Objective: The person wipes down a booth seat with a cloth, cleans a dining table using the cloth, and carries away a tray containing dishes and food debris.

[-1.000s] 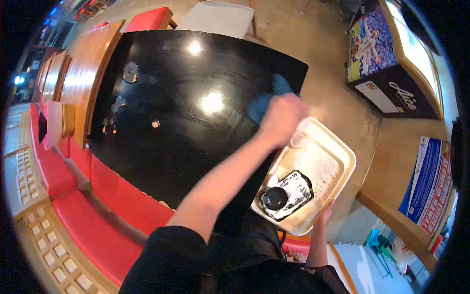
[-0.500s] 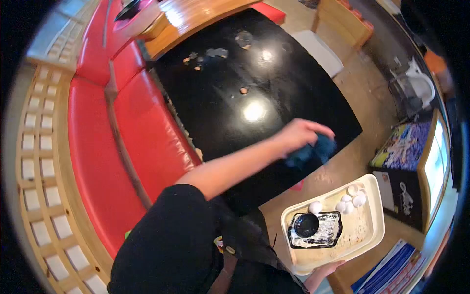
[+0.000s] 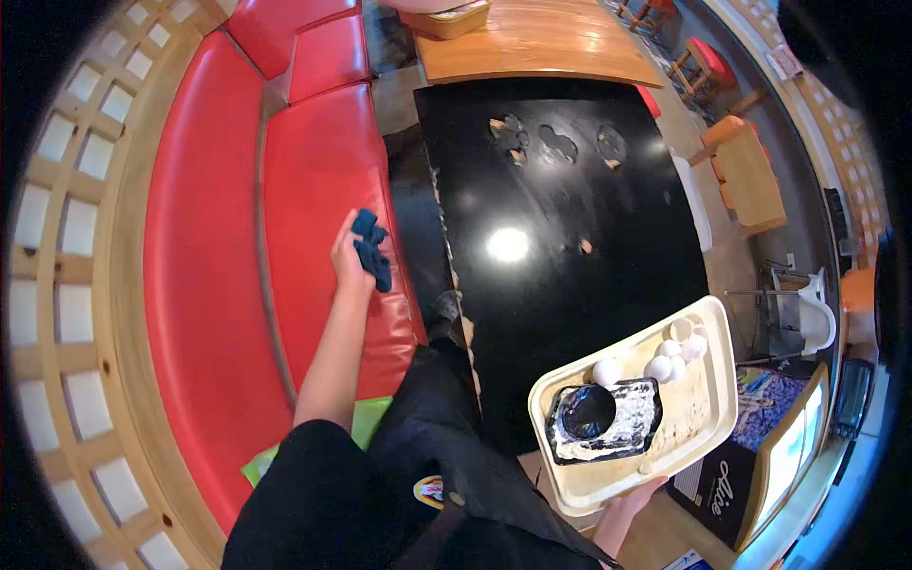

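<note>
My left hand (image 3: 350,255) grips a dark teal cloth (image 3: 373,255) over the red bench seat (image 3: 313,180). My right hand (image 3: 638,496) holds a cream tray (image 3: 698,423) by its lower edge, tilted beside the black table (image 3: 541,328). A black plate (image 3: 622,413) smeared with white lies on the tray, with a small black bowl (image 3: 588,411) on it. Several white egg-like pieces (image 3: 666,361) sit along the tray's far side; one looks like an open shell. The fingers under the tray are mostly hidden.
The black table has worn patches (image 3: 559,142) and a chipped left edge. A wooden table (image 3: 541,43) adjoins its far end. Green material (image 3: 370,423) lies on the bench near my arm. A wooden chair (image 3: 746,176), a white high chair (image 3: 812,318) and a dark display box (image 3: 722,494) stand to the right.
My left hand has swung with the cloth from above the table's near right corner to above the red bench. The tray has risen slightly, still in my right hand. The view has turned left.
</note>
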A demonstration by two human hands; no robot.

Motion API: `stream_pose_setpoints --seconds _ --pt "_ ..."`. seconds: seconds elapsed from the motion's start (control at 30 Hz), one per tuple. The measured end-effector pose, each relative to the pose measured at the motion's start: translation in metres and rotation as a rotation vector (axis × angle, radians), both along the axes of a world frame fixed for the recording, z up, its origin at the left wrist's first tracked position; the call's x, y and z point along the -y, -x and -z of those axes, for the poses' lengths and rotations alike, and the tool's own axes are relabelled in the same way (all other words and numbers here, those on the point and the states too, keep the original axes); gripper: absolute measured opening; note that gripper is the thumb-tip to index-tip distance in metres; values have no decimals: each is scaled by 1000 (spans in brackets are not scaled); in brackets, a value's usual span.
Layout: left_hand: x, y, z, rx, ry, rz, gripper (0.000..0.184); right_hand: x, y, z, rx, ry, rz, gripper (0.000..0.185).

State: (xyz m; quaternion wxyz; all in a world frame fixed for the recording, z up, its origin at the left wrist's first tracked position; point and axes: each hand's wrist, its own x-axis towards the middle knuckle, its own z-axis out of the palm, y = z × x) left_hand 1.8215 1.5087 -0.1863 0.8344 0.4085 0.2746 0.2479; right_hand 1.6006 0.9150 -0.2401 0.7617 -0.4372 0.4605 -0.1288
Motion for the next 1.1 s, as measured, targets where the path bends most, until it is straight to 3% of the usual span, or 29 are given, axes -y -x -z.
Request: stream_pose_setpoints --seconds 0.07,0.13,0.2,0.27,0.37,0.47,0.6,0.63,0.67,0.73,0.83,0.93,1.1 --pt "23 27 34 -24 -377 -106 50 -20 -19 -33 -35 -42 35 77" --pt "14 59 117 -205 -1240 -85 46 -6 -17 -17 40 -46 -2 74" --pt "50 110 138 -493 -1640 127 49 -5 -24 -30 56 -42 -37 71" --pt "107 142 127 -918 -1715 401 56 -6 -25 -35 129 -86 -67 70" --pt "133 126 141 -960 -1766 359 61 0 -28 -39 55 -2 -40 71" --pt "110 101 133 -830 -1901 449 59 -5 -34 -50 46 -40 -36 69" --pt "57 64 131 -592 -1902 299 52 -4 -36 -52 160 -111 -43 67" --pt "42 47 116 -420 -1861 235 50 -5 -35 -55 181 -138 -43 66" --pt "34 42 102 -369 -1566 110 41 1 -46 -57 206 -99 -78 66" --pt "33 23 52 -359 -1491 57 32 2 -40 -58 217 -21 -73 66" --pt "63 2 -37 -112 -1419 10 26 -7 -38 -80 151 4 -12 67" --pt "98 -20 -71 4 -1450 126 28 -11 -37 -82 115 31 33 67" --pt "156 -19 -49 -93 -1589 274 26 -15 -48 -83 65 35 44 67"
